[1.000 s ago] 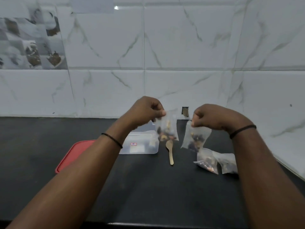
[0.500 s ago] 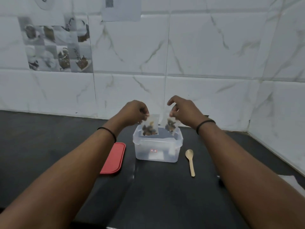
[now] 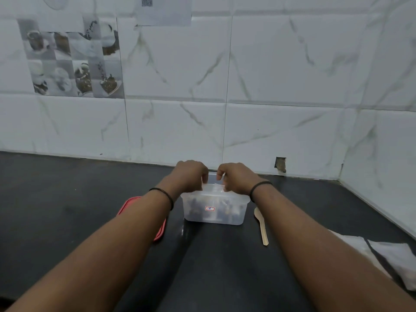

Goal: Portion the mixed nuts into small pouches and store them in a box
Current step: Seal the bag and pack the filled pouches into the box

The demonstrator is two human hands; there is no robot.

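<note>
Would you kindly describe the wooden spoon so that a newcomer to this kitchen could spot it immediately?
Start at the black countertop below the marble-tiled wall and find the clear plastic box with the small red label. Just right of that box, lying flat and apart from it, is the wooden spoon, bowl toward the wall. It is the only pale, slender wooden item there.

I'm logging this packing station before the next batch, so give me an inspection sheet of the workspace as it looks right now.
Surface: black countertop, dark and glossy.
Job's things: clear plastic box open, dark nut pouches inside; red lid beside it, partly behind the left forearm; wooden spoon lying to its right.
Clutter: pale plastic bags at the right edge, contents unclear.
Hands: left hand and right hand over the box rim, fingers curled on the pouch tops.
Cables: nothing seen.
Surroundings: white marble wall tiles; chipped hole at the wall base.
</note>
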